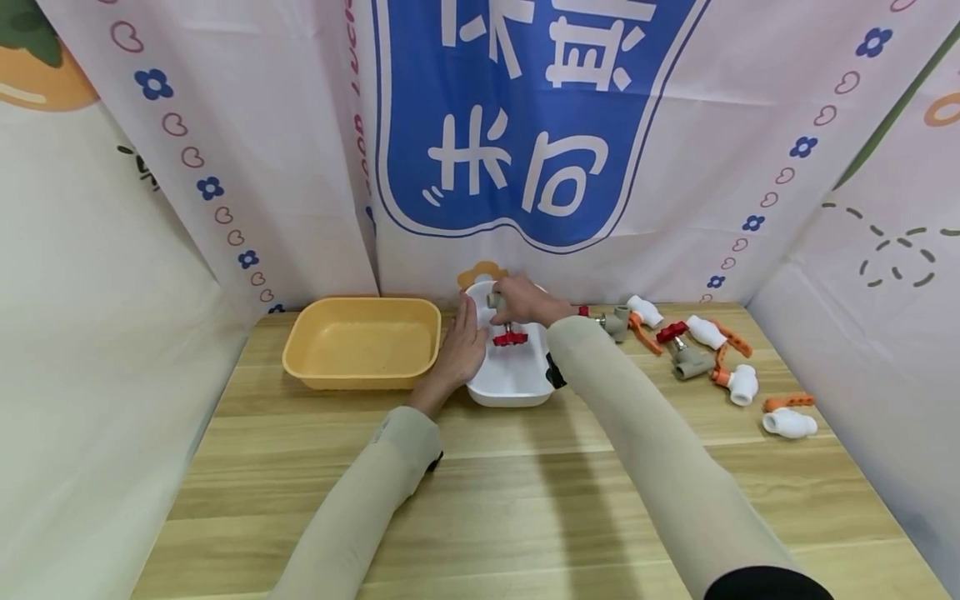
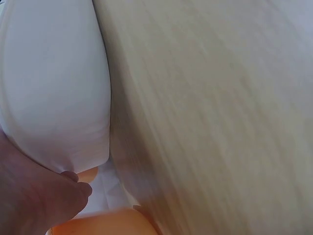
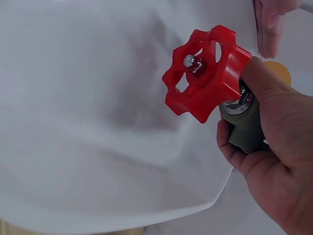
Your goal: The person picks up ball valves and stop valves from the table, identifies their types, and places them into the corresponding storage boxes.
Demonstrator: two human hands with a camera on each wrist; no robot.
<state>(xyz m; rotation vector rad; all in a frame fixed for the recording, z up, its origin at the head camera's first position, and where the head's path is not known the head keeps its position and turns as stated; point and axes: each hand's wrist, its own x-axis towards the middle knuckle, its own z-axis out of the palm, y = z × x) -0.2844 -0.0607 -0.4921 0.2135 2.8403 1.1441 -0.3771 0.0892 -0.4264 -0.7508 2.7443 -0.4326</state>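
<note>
Right hand fingers clamp the grey plastic valve with red wheel handle over the white plastic tray at frame centre, left hand fingers straight, steadying its rim on the wooden tabletop.

We see R hand holding red-handled valve over white tray; L hand on tray's edge, yellow tray beside, tabletop.
</note>
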